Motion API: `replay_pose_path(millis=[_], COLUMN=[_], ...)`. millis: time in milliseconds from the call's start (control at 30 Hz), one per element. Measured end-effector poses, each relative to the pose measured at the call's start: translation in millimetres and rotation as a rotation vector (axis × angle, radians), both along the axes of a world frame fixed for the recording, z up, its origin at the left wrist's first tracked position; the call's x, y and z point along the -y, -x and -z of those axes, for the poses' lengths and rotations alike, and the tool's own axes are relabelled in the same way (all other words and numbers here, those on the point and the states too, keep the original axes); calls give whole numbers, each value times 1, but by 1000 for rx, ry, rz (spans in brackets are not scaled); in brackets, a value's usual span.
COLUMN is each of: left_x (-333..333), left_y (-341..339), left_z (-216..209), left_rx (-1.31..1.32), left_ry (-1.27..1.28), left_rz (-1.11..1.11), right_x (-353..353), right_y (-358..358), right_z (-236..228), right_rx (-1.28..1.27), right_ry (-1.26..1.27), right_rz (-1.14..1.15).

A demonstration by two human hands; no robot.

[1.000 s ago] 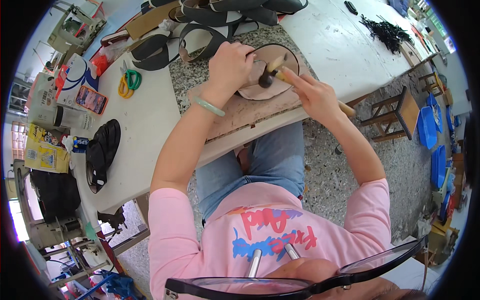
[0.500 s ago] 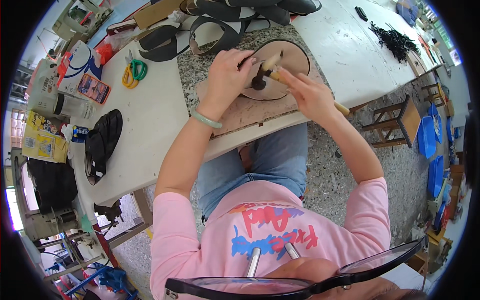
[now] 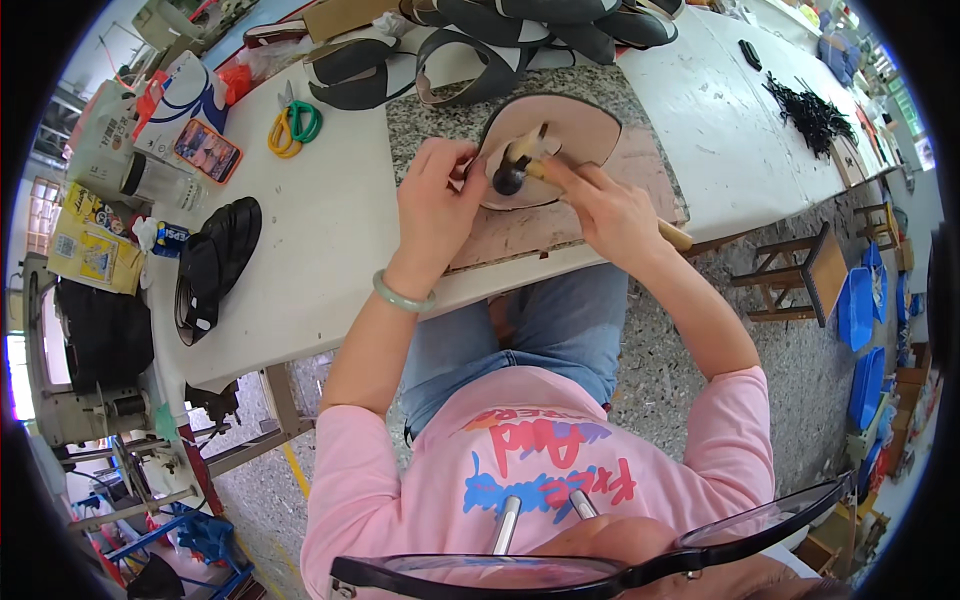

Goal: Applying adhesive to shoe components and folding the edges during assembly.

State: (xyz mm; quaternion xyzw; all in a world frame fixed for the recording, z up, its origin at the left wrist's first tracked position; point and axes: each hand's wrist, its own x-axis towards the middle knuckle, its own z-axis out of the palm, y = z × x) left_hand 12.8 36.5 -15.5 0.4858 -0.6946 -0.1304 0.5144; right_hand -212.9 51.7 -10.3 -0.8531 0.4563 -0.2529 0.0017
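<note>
Rounded beige piece [image 3: 578, 128], head view: located before the person, over a pinkish board [image 3: 512, 236] and speckled slab [image 3: 428, 118] on the surface [image 3: 335, 225]. The right hand [image 3: 614, 214] has its fingers closed around the handle of a hammer [image 3: 516, 164], its dark head over the piece. The left hand [image 3: 440, 195], fingers bent, is at the left edge; whether they pinch it cannot be told. Step in hand, as judged: hammer work near that edge. Next move calls for a steadied edge, fingers clear of the head. Condition: thin, smooth-looking, dark-rimmed, partly covered.
</note>
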Motion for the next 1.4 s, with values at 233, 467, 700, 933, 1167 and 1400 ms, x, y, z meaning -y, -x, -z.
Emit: replay_pose_path(millis=[233, 467, 700, 933, 1167, 1400], left_x=[-30, -46, -41, -44, -46, -50], left_y=[-19, -41, -56, -86, -79, -68], left_z=[14, 57, 69, 69, 71, 58], left_rx=[-204, 192, 232, -666, -581, -413], left_ry=[-219, -278, -122, -363, -354, -377], left_rz=[-288, -408, -357, -319, -279, -343], right_x=[2, 0, 1, 2, 7, 9], right_y=[-26, -40, -52, -59, -74, -86], right_z=[-1, 3, -8, -12, -12, -16], right_rx=[41, 28, 57, 3, 89, 27], right_ry=[-4, -35, -20, -1, -48, -65], right_rz=[-34, -109, -171, -164, -165, -161])
